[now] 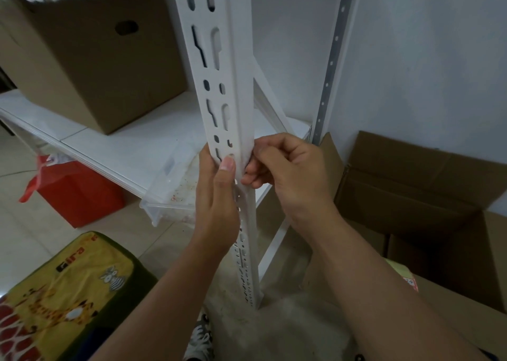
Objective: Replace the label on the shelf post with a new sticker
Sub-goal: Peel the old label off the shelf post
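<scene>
Nearest, left of the shelf post (233, 119), lies a yellow giraffe cushion (63, 292); an open cardboard box (428, 196) sits to its right. The left hand (216, 204) wraps the post, thumb pressed flat on its face. The right hand (288, 174) pinches the post's edge; any label there is hidden. Behind the post, a brown box (90, 58) stands on the white shelf (131, 146).
</scene>
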The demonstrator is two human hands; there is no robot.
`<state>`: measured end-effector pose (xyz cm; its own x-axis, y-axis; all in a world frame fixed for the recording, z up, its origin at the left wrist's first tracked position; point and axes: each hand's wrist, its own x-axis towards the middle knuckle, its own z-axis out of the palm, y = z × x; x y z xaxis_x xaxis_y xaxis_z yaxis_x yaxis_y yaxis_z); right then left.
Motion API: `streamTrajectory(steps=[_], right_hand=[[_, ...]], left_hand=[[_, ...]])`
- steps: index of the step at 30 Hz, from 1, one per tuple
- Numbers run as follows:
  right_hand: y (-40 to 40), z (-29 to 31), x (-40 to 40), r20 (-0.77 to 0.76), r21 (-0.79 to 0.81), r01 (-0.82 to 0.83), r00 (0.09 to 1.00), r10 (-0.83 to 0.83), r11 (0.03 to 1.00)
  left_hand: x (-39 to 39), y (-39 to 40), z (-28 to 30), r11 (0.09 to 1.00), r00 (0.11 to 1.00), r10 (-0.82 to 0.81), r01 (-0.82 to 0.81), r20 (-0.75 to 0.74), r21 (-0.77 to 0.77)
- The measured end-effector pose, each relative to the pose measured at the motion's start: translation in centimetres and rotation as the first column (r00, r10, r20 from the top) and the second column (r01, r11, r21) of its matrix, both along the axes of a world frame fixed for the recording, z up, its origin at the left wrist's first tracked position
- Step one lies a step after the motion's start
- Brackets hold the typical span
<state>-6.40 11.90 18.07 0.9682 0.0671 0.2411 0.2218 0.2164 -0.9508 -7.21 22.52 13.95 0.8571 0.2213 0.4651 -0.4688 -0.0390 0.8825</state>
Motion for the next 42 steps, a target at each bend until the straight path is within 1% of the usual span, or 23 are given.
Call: streamTrajectory(steps=[3, 5, 9, 11, 13, 14, 16, 17, 18, 19, 20, 21, 22, 23, 26, 28, 33, 35, 36, 38, 39, 40, 42], right_hand=[[-0.2, 0.4, 0.2, 0.102, -0.169, 0.061, 0.994, -0.044, 0.984], [-0.2, 0.4, 0.2, 0.192, -0.299, 0.128, 0.979, -0.071, 0.946], [-0.3, 0.2, 0.4, 0.264, -0.391, 0.214, 0.958, -0.113, 0.895], [-0.5, 0.0, 0.7, 0.409, -0.503, 0.335, 0.904, -0.122, 0.797], [-0.8, -0.2, 0.9, 0.586, -0.579, 0.484, 0.807, -0.078, 0.656], [-0.8, -0.2, 1.0, 0.647, -0.593, 0.541, 0.761, -0.048, 0.596], [-0.9, -0.4, 1.0, 0.689, -0.614, 0.590, 0.724, -0.007, 0.525], [-0.9, -0.5, 1.0, 0.684, -0.623, 0.588, 0.730, -0.005, 0.516], [-0.9, -0.7, 0.9, 0.657, -0.631, 0.561, 0.754, -0.016, 0.536], [-0.9, -0.8, 0.8, 0.597, -0.624, 0.498, 0.801, -0.044, 0.602], [-0.9, -0.8, 0.7, 0.500, -0.583, 0.401, 0.862, -0.076, 0.706], [-0.9, -0.7, 0.6, 0.378, -0.505, 0.284, 0.922, -0.087, 0.815], [-0.9, -0.5, 0.5, 0.264, -0.410, 0.176, 0.962, -0.068, 0.895], [-0.9, -0.4, 0.3, 0.188, -0.328, 0.099, 0.981, -0.038, 0.940], [-1.0, -0.3, 0.1, 0.097, -0.191, -0.022, 0.994, 0.042, 0.981], [-1.1, -0.3, 0.2, 0.081, -0.161, -0.051, 0.995, 0.064, 0.986], [-1.0, -0.6, 0.3, 0.194, -0.335, 0.042, 0.981, 0.025, 0.941], [-1.1, -0.6, 0.3, 0.290, -0.432, 0.149, 0.957, -0.019, 0.890], [-1.2, -0.5, 0.4, 0.391, -0.506, 0.246, 0.920, -0.034, 0.827], [-1.5, -0.2, 0.6, 0.592, -0.629, 0.454, 0.806, 0.011, 0.631], [-1.6, 0.0, 0.7, 0.654, -0.655, 0.530, 0.754, 0.053, 0.539], [-1.6, 0.2, 0.7, 0.694, -0.663, 0.581, 0.714, 0.096, 0.473], [-1.6, 0.3, 0.8, 0.735, -0.658, 0.637, 0.660, 0.156, 0.402]], left_hand=[[0.0, 0.0, -0.1, 1.000, 1.000, 0.009, -0.009, -0.027, 0.005], [-0.1, 0.0, -0.1, 1.000, 0.999, 0.009, -0.009, -0.046, -0.002], [-0.2, 0.0, 0.2, 1.000, 0.999, 0.004, -0.003, -0.042, 0.004], [-0.2, 0.0, 0.2, 1.000, 0.999, 0.002, -0.001, -0.043, 0.014], [-0.3, 0.1, 0.3, 1.000, 0.999, 0.000, 0.001, -0.047, 0.019], [-0.3, 0.1, 0.2, 1.000, 0.999, 0.003, -0.002, -0.048, 0.020], [-0.3, 0.2, 0.2, 1.000, 0.998, 0.005, -0.005, -0.055, 0.011], [-0.2, 0.2, 0.3, 1.000, 0.998, 0.002, -0.002, -0.057, 0.006], [-0.2, 0.2, 0.3, 1.000, 0.998, -0.001, 0.001, -0.056, 0.007], [-0.2, 0.2, 0.2, 1.000, 0.999, -0.003, 0.003, -0.054, 0.011], [-0.2, 0.2, 0.2, 1.000, 0.999, -0.004, 0.004, -0.054, 0.010], [-0.2, 0.2, 0.2, 1.000, 0.998, 0.000, 0.000, -0.058, 0.011], [-0.1, 0.3, 0.2, 1.000, 0.998, 0.007, -0.007, -0.058, 0.015], [-0.1, 0.3, 0.2, 1.000, 0.999, 0.015, -0.013, -0.052, 0.025], [0.0, 0.4, 0.2, 0.998, 0.999, 0.027, -0.025, -0.037, 0.058], [0.0, 0.4, 0.1, 0.998, 0.999, 0.030, -0.028, -0.037, 0.053], [-0.2, 0.1, 0.3, 1.000, 0.999, 0.008, -0.007, -0.032, 0.025], [-0.3, 0.0, 0.5, 1.000, 0.999, 0.003, -0.003, -0.040, 0.012], [-0.4, -0.1, 0.5, 1.000, 0.999, 0.001, 0.000, -0.043, 0.013], [-0.4, 0.0, 0.6, 1.000, 0.999, 0.006, -0.005, -0.050, 0.016], [-0.4, 0.0, 0.5, 1.000, 0.999, 0.011, -0.011, -0.051, 0.014], [-0.3, 0.0, 0.5, 1.000, 0.998, 0.016, -0.015, -0.056, 0.010], [-0.3, 0.0, 0.4, 1.000, 0.997, 0.022, -0.022, -0.073, 0.002]])
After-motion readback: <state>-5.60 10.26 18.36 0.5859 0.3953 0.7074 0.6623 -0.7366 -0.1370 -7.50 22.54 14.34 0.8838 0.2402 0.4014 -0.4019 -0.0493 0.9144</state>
